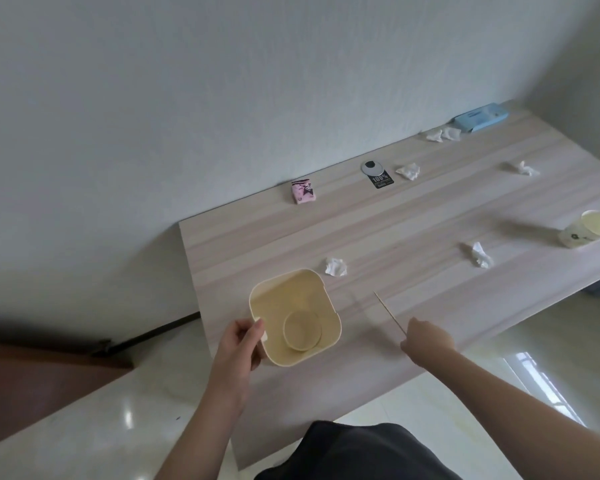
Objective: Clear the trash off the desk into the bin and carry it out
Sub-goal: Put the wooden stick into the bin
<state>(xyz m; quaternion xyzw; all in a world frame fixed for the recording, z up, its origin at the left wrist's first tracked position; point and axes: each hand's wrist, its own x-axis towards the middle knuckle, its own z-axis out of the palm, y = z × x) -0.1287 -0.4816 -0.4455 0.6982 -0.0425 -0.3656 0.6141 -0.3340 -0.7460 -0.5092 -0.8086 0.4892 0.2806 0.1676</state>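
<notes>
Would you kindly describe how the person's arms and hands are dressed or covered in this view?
Both forearms are bare, with no sleeves in sight. The left hand and right hand wear no gloves, and no rings, watch or bracelets are visible. A dark garment shows at the bottom edge.

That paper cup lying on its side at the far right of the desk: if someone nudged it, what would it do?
The paper cup lies on its side with its round mouth showing, so a nudge would probably roll it in a curve. It looks empty and thin-walled, so likely very light and easy to crush. It lies close to the desk edge, so it might roll off.
</notes>
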